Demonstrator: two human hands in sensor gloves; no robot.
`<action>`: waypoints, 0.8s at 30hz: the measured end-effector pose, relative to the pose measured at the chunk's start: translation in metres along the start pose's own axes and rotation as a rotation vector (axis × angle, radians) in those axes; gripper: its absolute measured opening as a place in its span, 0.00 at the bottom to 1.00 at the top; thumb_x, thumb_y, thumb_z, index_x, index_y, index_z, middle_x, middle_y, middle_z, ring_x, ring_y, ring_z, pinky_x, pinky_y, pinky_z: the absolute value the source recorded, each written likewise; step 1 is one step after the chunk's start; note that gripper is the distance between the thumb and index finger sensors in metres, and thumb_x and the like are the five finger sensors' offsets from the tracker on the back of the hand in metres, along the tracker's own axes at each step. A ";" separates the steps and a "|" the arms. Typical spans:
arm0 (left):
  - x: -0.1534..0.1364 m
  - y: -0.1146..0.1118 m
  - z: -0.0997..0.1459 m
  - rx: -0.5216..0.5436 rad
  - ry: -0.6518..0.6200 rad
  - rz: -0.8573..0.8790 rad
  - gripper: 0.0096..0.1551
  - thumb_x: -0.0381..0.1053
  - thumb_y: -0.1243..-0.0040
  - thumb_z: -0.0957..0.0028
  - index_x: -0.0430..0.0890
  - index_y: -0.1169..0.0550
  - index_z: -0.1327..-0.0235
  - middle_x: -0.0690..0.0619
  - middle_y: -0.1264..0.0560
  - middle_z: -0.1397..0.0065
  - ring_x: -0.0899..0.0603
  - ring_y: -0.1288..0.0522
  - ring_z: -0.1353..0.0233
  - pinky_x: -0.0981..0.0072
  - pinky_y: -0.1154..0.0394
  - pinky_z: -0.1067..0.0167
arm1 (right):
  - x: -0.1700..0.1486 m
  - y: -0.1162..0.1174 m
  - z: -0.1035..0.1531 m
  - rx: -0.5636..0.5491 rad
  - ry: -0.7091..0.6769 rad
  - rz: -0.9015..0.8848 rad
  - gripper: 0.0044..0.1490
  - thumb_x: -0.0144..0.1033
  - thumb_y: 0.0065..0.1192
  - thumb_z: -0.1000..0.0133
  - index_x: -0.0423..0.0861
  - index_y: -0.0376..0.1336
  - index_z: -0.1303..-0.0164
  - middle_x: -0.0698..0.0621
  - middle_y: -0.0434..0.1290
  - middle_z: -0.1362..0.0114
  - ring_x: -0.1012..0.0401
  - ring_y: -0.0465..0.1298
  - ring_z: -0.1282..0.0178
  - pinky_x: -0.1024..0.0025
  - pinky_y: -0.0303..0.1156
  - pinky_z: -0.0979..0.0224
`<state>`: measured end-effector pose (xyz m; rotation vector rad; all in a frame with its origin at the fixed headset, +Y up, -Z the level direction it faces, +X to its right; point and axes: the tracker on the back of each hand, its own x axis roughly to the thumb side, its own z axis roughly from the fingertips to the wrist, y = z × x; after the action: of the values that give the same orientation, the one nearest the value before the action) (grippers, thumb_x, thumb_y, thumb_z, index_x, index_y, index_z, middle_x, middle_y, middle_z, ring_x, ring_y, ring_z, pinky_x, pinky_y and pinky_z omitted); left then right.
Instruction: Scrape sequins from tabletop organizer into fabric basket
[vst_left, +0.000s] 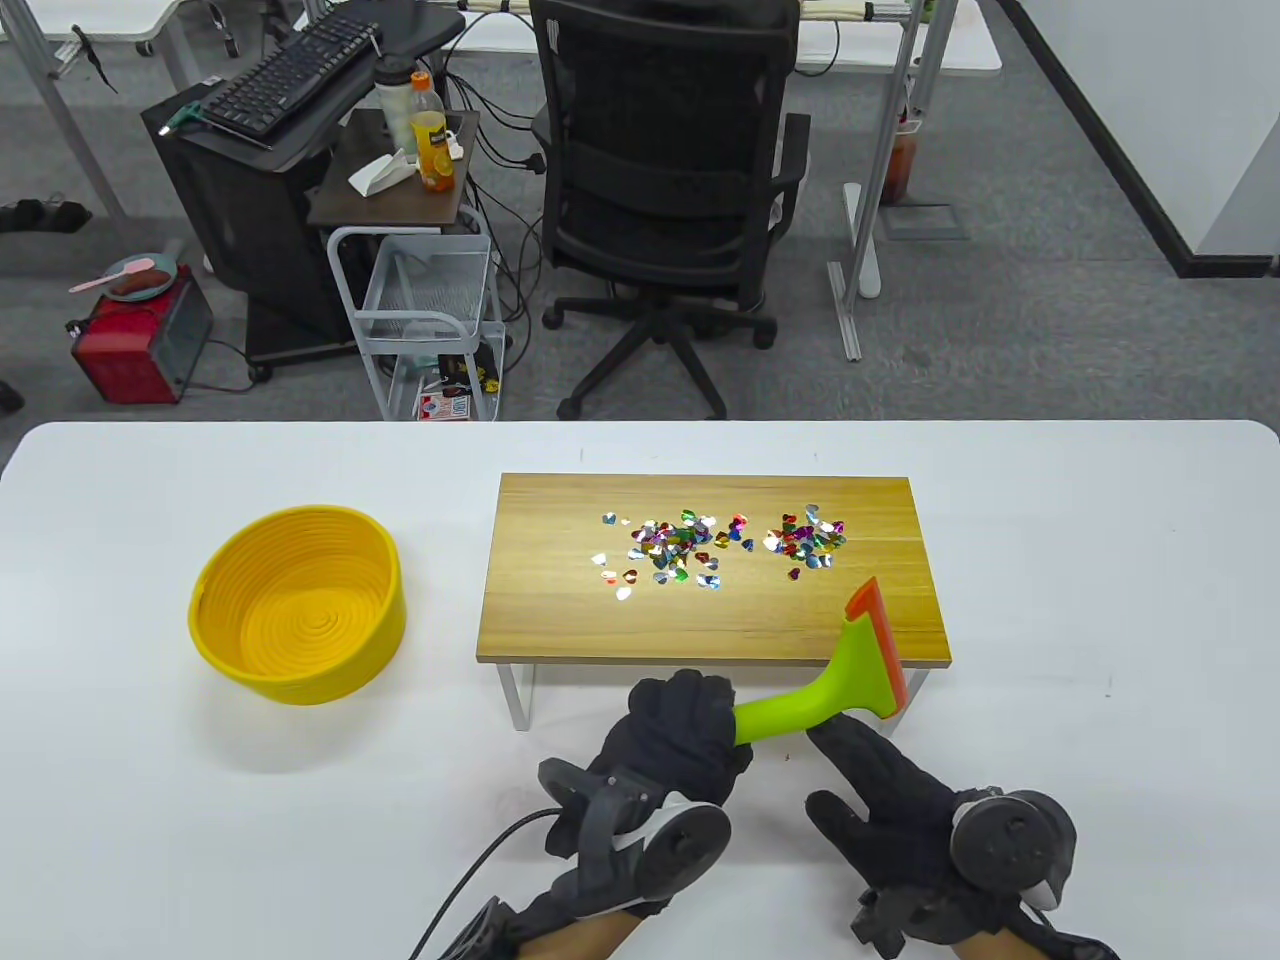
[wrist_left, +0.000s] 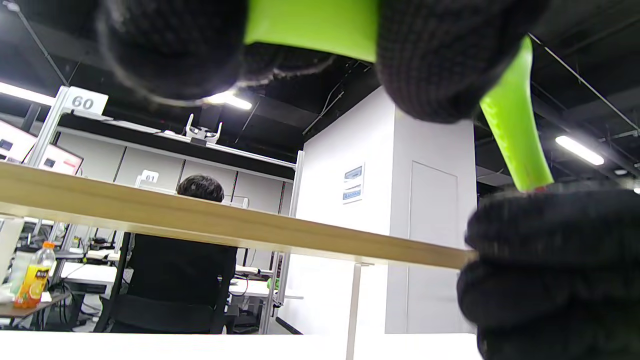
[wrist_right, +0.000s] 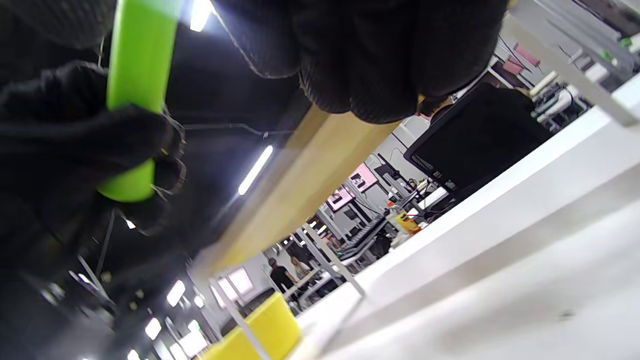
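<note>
- The left hand (vst_left: 672, 730) grips the green handle of the scraper (vst_left: 845, 670), fingers wrapped round it at about 6 o'clock of the tabletop organizer (vst_left: 560, 600).
- The scraper's orange blade (vst_left: 880, 640) lies over the organizer's near-right corner, at about 5 o'clock of the sequins (vst_left: 720, 545).
- The right hand (vst_left: 885, 790) holds nothing; its fingers are spread loosely, one fingertip just beside the scraper's head, at 3 o'clock of the left hand.
- The sequins lie in two loose clusters on the wooden top, the larger toward the middle, the smaller at its 3 o'clock.
- The yellow fabric basket (vst_left: 215, 640) stands on the white table (vst_left: 150, 820) at 9 o'clock of the organizer, well apart from it.
- In the left wrist view the gloved fingers (wrist_left: 430, 65) close round the green handle (wrist_left: 315, 25) above the organizer's wooden edge (wrist_left: 200, 220).
- In the right wrist view the left hand's glove (wrist_right: 75, 145) holds the handle (wrist_right: 137, 60); a corner of the basket (wrist_right: 260, 325) shows at 7 o'clock.
</note>
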<state>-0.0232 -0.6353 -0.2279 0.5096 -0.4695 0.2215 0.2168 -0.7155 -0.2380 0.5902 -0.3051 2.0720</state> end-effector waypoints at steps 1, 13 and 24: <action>0.004 -0.004 -0.001 -0.003 -0.008 -0.007 0.41 0.53 0.31 0.54 0.43 0.40 0.36 0.40 0.32 0.31 0.33 0.28 0.41 0.54 0.14 0.60 | -0.001 -0.002 0.000 -0.014 0.007 -0.039 0.53 0.74 0.48 0.40 0.42 0.55 0.19 0.36 0.65 0.19 0.37 0.71 0.26 0.40 0.66 0.25; 0.037 -0.036 -0.005 -0.033 0.022 0.014 0.40 0.46 0.30 0.51 0.41 0.43 0.37 0.36 0.38 0.28 0.31 0.32 0.37 0.49 0.14 0.49 | -0.013 -0.016 0.001 -0.123 0.048 -0.261 0.56 0.72 0.49 0.41 0.37 0.53 0.20 0.33 0.64 0.20 0.36 0.70 0.26 0.40 0.65 0.25; 0.059 -0.050 -0.001 -0.052 -0.195 0.056 0.42 0.44 0.31 0.51 0.43 0.45 0.33 0.39 0.40 0.25 0.34 0.32 0.33 0.52 0.16 0.39 | -0.026 -0.024 0.001 -0.214 0.097 -0.472 0.49 0.62 0.61 0.41 0.36 0.56 0.25 0.34 0.70 0.24 0.38 0.75 0.30 0.41 0.70 0.28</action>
<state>0.0443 -0.6723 -0.2213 0.4699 -0.6787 0.2140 0.2489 -0.7223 -0.2510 0.3852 -0.2938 1.5839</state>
